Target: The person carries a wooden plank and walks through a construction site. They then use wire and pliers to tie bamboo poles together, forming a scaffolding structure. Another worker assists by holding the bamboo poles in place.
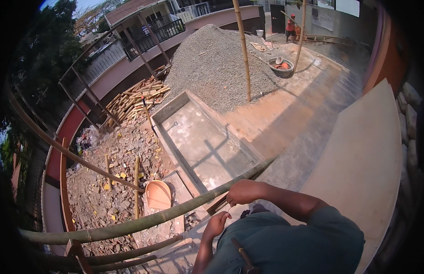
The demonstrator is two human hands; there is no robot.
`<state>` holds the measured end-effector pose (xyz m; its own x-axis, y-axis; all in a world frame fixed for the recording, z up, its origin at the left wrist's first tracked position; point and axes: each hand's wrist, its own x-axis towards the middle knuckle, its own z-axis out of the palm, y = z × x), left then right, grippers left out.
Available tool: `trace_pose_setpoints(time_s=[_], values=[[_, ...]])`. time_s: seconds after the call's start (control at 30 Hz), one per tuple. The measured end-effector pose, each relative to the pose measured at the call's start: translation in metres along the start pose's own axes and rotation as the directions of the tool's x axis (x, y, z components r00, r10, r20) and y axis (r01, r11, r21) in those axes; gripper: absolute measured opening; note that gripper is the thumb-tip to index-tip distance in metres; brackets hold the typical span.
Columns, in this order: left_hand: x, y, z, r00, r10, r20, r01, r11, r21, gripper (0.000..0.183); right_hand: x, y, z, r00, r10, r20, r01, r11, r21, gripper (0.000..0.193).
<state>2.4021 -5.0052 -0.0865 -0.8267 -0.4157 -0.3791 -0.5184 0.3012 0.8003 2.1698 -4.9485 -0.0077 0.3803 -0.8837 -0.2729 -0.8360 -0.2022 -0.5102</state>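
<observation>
Both of my hands are in front of my body, beside a thick green bamboo pole [143, 222] that slants across the lower view. My right hand [244, 192] is closed at the pole's near side, knuckles up. Lower and to the left, my left hand [217, 223] is closed in a pinch. A thin pale strand [229, 209], like wire or string, runs between the fingers of the two hands. Its exact kind is too small to tell. Against my dark green shirt [294, 242] lies a dark tool handle [244, 255] with an orange band.
Beyond the pole lies a shallow concrete-walled basin [193, 146], with a gravel heap [216, 64] behind it. Rubble [97, 192], an orange tub [158, 195] and cut bamboo [136, 98] are on the left. A large pale board [358, 150] stands right. A person in red [291, 28] is far off.
</observation>
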Motion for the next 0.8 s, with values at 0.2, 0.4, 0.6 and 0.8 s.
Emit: trace_pose_setpoints(time_s=[0.2,0.4,0.6,0.8], values=[[-0.007,0.027,0.008,0.973,0.229,0.009,-0.220,0.944,-0.244,0.027,0.036,0.055,-0.016,0.974,-0.225,-0.025,0.212,0.870,0.444,0.023],[-0.004,-0.005,0.007,0.902,-0.048,-0.430,-0.176,0.867,-0.467,0.026,0.014,0.062,0.028,0.990,0.018,-0.141,0.044,0.902,0.428,0.024],[0.006,-0.008,0.023,0.859,-0.134,-0.493,-0.146,0.860,-0.488,0.024,-0.010,0.016,0.011,0.995,0.037,-0.089,-0.034,0.999,0.036,0.025],[0.001,0.019,0.010,0.961,0.120,-0.250,-0.150,0.983,-0.105,0.023,-0.021,0.008,-0.015,0.994,0.051,-0.098,-0.045,0.997,0.063,0.027]])
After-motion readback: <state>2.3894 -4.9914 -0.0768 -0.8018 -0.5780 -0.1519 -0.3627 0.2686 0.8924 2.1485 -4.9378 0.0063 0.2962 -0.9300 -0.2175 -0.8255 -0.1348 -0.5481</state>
